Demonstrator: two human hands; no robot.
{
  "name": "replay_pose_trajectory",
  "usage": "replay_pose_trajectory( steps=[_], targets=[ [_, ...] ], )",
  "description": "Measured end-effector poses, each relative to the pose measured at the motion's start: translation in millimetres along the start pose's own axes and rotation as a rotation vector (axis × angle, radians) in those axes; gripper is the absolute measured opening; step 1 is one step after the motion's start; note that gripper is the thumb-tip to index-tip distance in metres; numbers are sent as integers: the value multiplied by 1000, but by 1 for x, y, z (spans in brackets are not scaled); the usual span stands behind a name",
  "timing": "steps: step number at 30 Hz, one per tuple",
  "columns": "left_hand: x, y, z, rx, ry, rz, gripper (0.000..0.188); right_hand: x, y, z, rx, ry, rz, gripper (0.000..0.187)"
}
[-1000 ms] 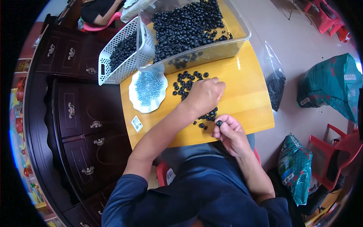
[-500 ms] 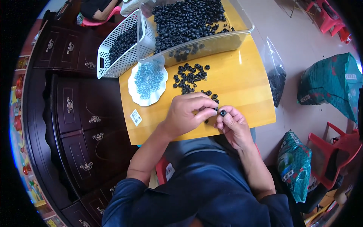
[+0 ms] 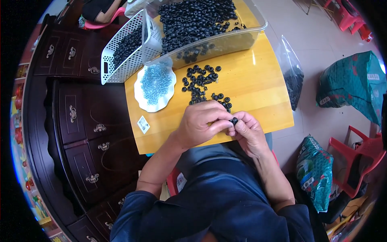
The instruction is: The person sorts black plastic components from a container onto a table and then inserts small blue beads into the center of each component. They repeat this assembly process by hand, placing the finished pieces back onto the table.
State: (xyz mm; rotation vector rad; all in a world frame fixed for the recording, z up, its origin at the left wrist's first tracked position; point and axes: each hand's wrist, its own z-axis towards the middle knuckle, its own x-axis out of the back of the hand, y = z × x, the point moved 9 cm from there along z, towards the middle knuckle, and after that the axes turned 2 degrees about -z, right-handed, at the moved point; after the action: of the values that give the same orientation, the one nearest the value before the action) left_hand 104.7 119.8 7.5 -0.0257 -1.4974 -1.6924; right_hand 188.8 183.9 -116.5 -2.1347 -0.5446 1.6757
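Over the near edge of the table my two hands meet at the fingertips. My right hand is closed, pinching a small round black plastic piece with a hole in it between thumb and forefinger. From the other side the thumb and forefinger of my left hand press together at that piece; whatever they grip is hidden. Just beyond my hands several loose black pieces lie scattered on the yellow tabletop. A white scalloped dish to the left holds many tiny clear bluish parts.
A clear plastic bin heaped with black pieces stands at the back, beside a white perforated basket of more. A white label lies at left. Dark drawers flank the table; green sacks and a red chair are right.
My left fingertips have moved right, closing the small gap to the black piece in my right hand. The piece has tilted and shifted slightly left. The whole view has shifted a little.
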Motion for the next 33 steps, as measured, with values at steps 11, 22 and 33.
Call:
replay_pose_trajectory(
  steps=[11, 22, 33],
  targets=[
    [3, 4, 3, -36, -39, -21, 17, -1, 0, 0, -15, -6, -28, 20],
    [-13, 5, -6, 124, -315, -288, 30, -14, 7, -11, -148, -234, -79, 41],
    [-5, 1, -11, 119, -194, -266, 20, -12, 10, -7, -162, -156, -55, 15]
  ],
)
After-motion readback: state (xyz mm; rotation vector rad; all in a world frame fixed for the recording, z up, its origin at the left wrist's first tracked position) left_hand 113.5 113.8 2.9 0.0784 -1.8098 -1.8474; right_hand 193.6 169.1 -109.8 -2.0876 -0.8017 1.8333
